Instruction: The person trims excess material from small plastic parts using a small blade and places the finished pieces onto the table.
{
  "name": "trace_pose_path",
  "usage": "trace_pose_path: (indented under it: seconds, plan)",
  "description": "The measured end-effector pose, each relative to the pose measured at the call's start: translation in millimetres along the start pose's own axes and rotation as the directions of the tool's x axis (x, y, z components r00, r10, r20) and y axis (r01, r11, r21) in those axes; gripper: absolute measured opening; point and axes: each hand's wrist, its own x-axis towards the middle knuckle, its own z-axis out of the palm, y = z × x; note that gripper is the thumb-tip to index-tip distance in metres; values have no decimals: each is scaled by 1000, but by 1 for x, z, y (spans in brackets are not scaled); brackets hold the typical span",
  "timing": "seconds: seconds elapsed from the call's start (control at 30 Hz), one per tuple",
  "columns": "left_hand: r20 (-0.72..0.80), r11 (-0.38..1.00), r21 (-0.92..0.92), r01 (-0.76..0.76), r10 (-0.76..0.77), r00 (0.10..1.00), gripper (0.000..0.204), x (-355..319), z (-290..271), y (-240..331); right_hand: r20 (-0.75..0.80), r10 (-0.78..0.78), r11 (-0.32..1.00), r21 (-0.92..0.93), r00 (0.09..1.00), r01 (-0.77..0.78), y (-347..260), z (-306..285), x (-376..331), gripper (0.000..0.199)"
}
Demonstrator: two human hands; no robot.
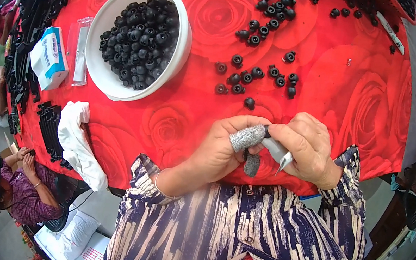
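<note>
Over the near edge of the table, my left hand (pixel 211 149) and my right hand (pixel 305 148) meet at their fingertips. Grey speckled covers sleeve the thumb (pixel 247 138) and a finger of the left hand. A small black part (pixel 267 131) is pinched by the left fingers, mostly hidden, with the right thumb against it. My right hand is closed around a white tool with a pointed metal tip (pixel 283 163), which points down toward me. Just beyond the hands, loose round black plastic parts (pixel 249 103) lie scattered on the red cloth.
A white bowl (pixel 183 56) heaped with black parts stands at the left. Beside it are a clear case (pixel 81 53) and a blue-white box (pixel 49 59). White cloth (pixel 78 136) lies near black strips (pixel 40 29). A co-worker (pixel 27 187) sits at lower left.
</note>
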Motion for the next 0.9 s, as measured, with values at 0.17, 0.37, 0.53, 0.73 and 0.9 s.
trace_pose_path:
  seconds: [0.17, 0.37, 0.53, 0.73, 0.9]
  plan:
    - [9, 986, 168, -7, 5, 1000, 21, -7, 8, 8, 33, -7, 1000, 8, 999, 7, -5, -3, 4, 34]
    - [185, 170, 863, -475, 769, 612, 20, -29, 26, 54, -56, -3, 1000, 11, 998, 4, -1, -4, 1, 19]
    - [247, -183, 930, -320, 953, 174, 24, -28, 13, 116, -1, 4, 1000, -19, 1000, -4, 1, -10, 2, 21]
    - [576, -551, 803, -227, 617, 536, 27, -23, 18, 67, -31, 13, 999, -35, 999, -14, 5, -9, 2, 24]
    - [482, -441, 857, -269, 497, 722, 27, 10, 0, 28, -3, 32, 998, -48, 999, -32, 4, -10, 1, 23]
